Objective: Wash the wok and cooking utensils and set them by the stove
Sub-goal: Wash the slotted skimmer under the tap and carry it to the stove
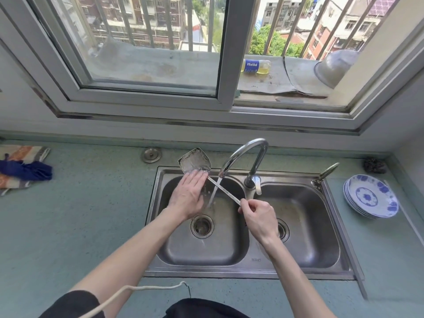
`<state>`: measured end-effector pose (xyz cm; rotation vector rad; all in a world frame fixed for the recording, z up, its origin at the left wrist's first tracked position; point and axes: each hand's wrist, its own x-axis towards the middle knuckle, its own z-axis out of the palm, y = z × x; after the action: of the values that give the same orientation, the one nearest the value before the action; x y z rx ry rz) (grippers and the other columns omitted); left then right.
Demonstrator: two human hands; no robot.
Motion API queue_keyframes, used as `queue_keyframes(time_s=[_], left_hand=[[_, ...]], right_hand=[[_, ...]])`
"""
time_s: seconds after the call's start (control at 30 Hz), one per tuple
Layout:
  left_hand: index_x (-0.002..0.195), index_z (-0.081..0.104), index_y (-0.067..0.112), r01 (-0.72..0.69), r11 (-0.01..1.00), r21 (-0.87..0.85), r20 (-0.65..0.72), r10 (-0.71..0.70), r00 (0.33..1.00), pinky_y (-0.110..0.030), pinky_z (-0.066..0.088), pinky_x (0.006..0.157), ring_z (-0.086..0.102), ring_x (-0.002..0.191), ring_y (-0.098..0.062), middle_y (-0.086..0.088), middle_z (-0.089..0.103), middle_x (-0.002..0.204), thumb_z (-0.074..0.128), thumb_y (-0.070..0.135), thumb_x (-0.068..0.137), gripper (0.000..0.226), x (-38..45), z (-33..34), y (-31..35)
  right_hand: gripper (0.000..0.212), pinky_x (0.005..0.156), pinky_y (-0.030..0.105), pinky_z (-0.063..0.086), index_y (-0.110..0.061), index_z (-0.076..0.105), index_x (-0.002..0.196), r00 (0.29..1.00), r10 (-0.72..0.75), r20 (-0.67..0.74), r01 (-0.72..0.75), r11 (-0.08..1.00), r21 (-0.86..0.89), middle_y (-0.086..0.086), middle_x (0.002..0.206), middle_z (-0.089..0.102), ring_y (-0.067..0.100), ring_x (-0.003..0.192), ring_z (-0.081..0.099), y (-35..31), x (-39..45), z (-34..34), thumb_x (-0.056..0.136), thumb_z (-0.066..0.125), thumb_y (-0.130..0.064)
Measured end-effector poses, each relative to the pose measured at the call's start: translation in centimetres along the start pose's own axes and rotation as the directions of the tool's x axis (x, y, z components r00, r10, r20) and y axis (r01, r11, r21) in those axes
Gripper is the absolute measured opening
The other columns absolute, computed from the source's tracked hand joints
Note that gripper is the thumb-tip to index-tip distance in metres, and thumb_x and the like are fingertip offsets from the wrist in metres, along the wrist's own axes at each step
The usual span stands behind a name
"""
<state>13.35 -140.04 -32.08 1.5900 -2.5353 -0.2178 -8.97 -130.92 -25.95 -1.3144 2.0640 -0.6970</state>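
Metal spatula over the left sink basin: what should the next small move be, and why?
Probably slide the flat metal spatula blade back under the running water. The right hand pinches its thin handle, the left hand lies flat on the blade's near edge, and the stream from the curved chrome faucet falls past the handle, not onto the blade, into the steel double sink.

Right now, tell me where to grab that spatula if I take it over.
Take the spatula by its thin handle, in the bare stretch between the two hands, coming from above. The left hand lies flat against the blade, and the right hand fingers pinch the handle's end. The handle slants over the left sink basin.
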Motion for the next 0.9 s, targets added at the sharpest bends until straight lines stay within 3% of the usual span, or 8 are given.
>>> queue_keyframes(time_s=[0.17, 0.4, 0.53, 0.6, 0.67, 0.77, 0.8, 0.9], left_hand=[[0.161, 0.013, 0.012, 0.038, 0.998, -0.058, -0.026, -0.04, 0.999, -0.037, 0.006, 0.128, 0.008, 0.156, -0.017, -0.004, 0.012, 0.169, 0.053, 0.04, 0.088, 0.088, -0.5, -0.1, 1.7], [0.16, 0.019, 0.016, -0.117, 0.974, -0.193, -0.082, 0.103, 0.991, -0.035, 0.011, 0.127, 0.009, 0.156, -0.014, -0.001, 0.019, 0.168, 0.054, 0.036, 0.088, 0.083, -1.9, 0.8, 5.5], [0.153, 0.037, 0.016, -0.122, 0.849, -0.514, -0.173, 0.036, 0.984, -0.023, 0.023, 0.122, 0.022, 0.152, -0.006, 0.004, 0.029, 0.164, 0.059, 0.02, 0.089, 0.068, -3.0, 0.6, 7.6], [0.141, 0.047, 0.022, 0.053, 0.63, -0.775, -0.12, -0.23, 0.966, -0.025, 0.038, 0.115, 0.044, 0.138, -0.002, 0.007, 0.044, 0.151, 0.059, 0.022, 0.094, 0.048, -3.0, 1.2, 9.2], [0.127, 0.05, 0.026, 0.236, 0.223, -0.946, 0.106, -0.474, 0.874, -0.036, 0.051, 0.104, 0.063, 0.117, -0.007, 0.003, 0.058, 0.132, 0.059, 0.033, 0.099, 0.03, -2.1, 1.4, 10.7], [0.114, 0.059, 0.009, 0.268, -0.412, -0.871, 0.455, -0.468, 0.758, -0.037, 0.06, 0.09, 0.073, 0.098, -0.021, -0.014, 0.072, 0.11, 0.06, 0.025, 0.102, 0.021, 0.4, 0.8, 11.4], [0.109, 0.062, 0.004, 0.251, -0.511, -0.822, 0.505, -0.451, 0.736, -0.033, 0.061, 0.083, 0.073, 0.092, -0.023, -0.014, 0.074, 0.103, 0.059, 0.018, 0.102, 0.016, 1.1, 0.3, 11.2], [0.1, 0.065, 0.001, 0.187, -0.612, -0.768, 0.54, -0.462, 0.703, -0.031, 0.062, 0.073, 0.073, 0.09, -0.025, -0.013, 0.076, 0.097, 0.06, 0.003, 0.099, 0.006, 2.7, -0.7, 10.5]], right_hand=[[0.039, 0.062, 0.031, 0.046, -0.026, 0.07, 0.062, 0.999, 0.0, -0.033, 0.0, 1.0, -0.025, -0.008, 0.055, 0.063, 0.014, 0.065, 0.063, -0.7, 0.7, 0.4, 0.094, 0.057, -0.042], [0.033, 0.072, 0.034, 0.05, -0.026, 0.073, 0.066, 0.999, 0.049, 0.015, -0.049, 0.999, 0.013, -0.004, 0.061, 0.067, 0.021, 0.074, 0.065, -1.1, 2.3, 1.6, 0.092, 0.057, -0.038], [0.034, 0.078, 0.035, 0.051, -0.024, 0.076, 0.072, 0.998, 0.033, 0.057, -0.036, 0.997, 0.064, -0.004, 0.073, 0.075, 0.019, 0.079, 0.068, -1.2, 3.2, 2.2, 0.097, 0.056, -0.037], [0.034, 0.078, 0.035, 0.05, -0.023, 0.076, 0.073, 0.998, 0.018, 0.066, -0.023, 0.996, 0.088, -0.004, 0.073, 0.075, 0.019, 0.079, 0.068, -1.2, 3.5, 2.5, 0.098, 0.057, -0.036], [0.036, 0.076, 0.035, 0.049, -0.02, 0.075, 0.073, 0.997, -0.008, 0.075, 0.0, 0.995, 0.102, -0.003, 0.072, 0.074, 0.017, 0.076, 0.068, -1.2, 3.7, 2.8, 0.1, 0.057, -0.035], [0.035, 0.072, 0.03, 0.048, -0.016, 0.074, 0.077, 0.992, -0.054, 0.118, 0.037, 0.989, 0.141, -0.004, 0.071, 0.073, 0.009, 0.071, 0.066, -1.1, 3.8, 3.0, 0.102, 0.057, -0.034], [0.034, 0.069, 0.027, 0.047, -0.016, 0.074, 0.078, 0.987, -0.068, 0.145, 0.045, 0.987, 0.155, -0.006, 0.07, 0.072, 0.007, 0.068, 0.064, -1.1, 3.8, 2.9, 0.103, 0.058, -0.034], [0.035, 0.059, 0.026, 0.039, -0.02, 0.066, 0.072, 0.966, -0.106, 0.234, 0.066, 0.983, 0.174, -0.007, 0.061, 0.062, 0.004, 0.054, 0.05, -0.7, 4.0, 2.6, 0.103, 0.058, -0.034]])
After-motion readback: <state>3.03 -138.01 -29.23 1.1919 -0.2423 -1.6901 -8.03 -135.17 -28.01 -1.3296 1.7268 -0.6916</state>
